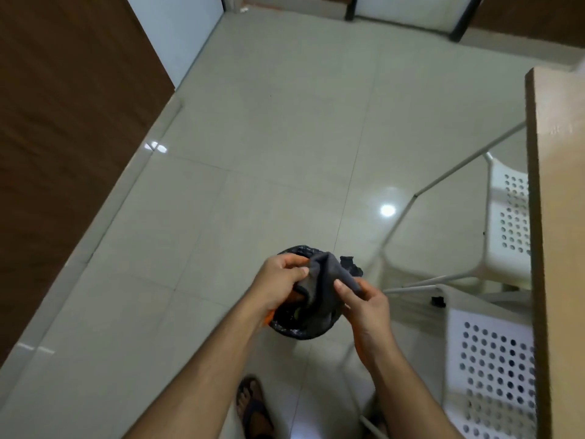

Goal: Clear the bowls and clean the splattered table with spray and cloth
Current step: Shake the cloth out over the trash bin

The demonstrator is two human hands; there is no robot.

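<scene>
The person stands over a small bin (300, 327) lined with a black bag, which sits on the pale tiled floor (253, 137), and both hands are busy with a dark grey cloth (323, 280) held right above the bin's mouth. The left hand (281, 280) has its fingers curled round the cloth's left side, thumb pressed against the bunched fabric, so it grips it firmly. The right hand (364, 305) pinches the cloth's right edge between thumb and forefinger, its other fingers loosely bent beneath. The cloth hangs crumpled between the two hands, part of it drooping down toward the inside of the bin. A bit of orange shows at the bin's rim under the left wrist, where the black liner does not cover it, and a loose flap of the liner sticks out on the far right side. To the right, the edge of the wooden surface (557, 217) runs down the frame, light brown on top; from here I cannot make out any splatter on it. Tucked beside and partly under it are two white plastic chairs (493, 375) with perforated seats and thin white metal legs, close to the bin. A sandalled foot (253, 407) is planted on the tiles just behind the bin. A dark wood-panelled wall (63, 153) runs along the left.
</scene>
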